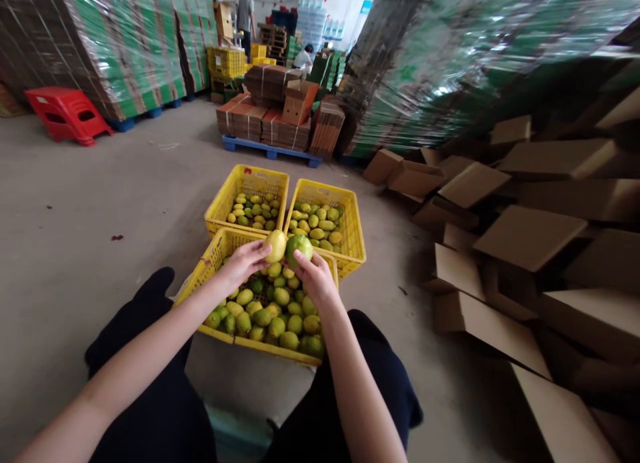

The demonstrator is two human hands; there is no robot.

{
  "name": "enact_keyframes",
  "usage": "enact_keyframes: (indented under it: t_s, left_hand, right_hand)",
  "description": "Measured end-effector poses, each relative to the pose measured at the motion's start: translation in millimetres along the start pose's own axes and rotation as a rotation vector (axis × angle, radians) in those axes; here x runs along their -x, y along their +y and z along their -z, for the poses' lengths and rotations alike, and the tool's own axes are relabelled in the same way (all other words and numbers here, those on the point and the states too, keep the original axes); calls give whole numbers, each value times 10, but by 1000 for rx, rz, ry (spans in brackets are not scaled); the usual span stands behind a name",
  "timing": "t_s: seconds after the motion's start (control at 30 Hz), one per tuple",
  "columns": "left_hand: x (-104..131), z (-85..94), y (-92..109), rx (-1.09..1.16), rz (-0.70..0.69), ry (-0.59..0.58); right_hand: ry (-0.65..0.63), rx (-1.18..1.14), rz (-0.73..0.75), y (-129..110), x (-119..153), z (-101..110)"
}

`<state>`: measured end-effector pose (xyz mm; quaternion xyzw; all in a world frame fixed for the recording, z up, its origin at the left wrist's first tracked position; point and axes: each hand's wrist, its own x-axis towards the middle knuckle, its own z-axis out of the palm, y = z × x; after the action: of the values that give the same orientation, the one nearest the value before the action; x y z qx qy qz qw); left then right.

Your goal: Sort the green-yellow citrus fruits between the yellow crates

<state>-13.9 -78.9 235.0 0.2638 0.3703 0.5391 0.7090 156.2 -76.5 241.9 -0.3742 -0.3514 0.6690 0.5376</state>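
My left hand is closed round a yellow lemon. Right beside it, my right hand grips a green lemon. Both fruits are held up side by side over the near yellow crate, which holds many green and yellowish lemons. Behind it stand two more yellow crates, the back left crate and the back right crate, each with a layer of lemons in the bottom. My forearms hide parts of the near crate's sides.
Empty cardboard boxes lie heaped along the right. A blue pallet with bundled flat cartons stands ahead. A red stool is at the left. Wrapped stacks rise on both sides. Two people are in the background, one a standing person.
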Motion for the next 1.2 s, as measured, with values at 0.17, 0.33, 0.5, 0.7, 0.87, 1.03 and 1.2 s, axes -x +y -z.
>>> enact_keyframes:
  t_s: [0.17,0.33,0.5,0.7,0.87,1.03,1.2]
  left_hand:
    - [10,-24,89,54,33,63]
    - [5,-4,113,61,78,60]
    - [-39,27,65,-2,66,91]
    - [-64,46,-15,-122,48,145]
    - [-133,90,-70,-91,78,146]
    - [-201,163,-68,-86,59,131]
    - [-193,197,-39,-9,77,132]
  right_hand:
    - [95,5,-33,-5,-40,55]
    - [65,-11,12,1,-42,47]
    - [49,42,16,34,-31,33]
    - [14,35,-81,143,-43,13]
    - [37,119,-20,221,-22,-33]
    - [101,57,-98,257,-43,-21]
    - [154,-90,-164,282,-111,3]
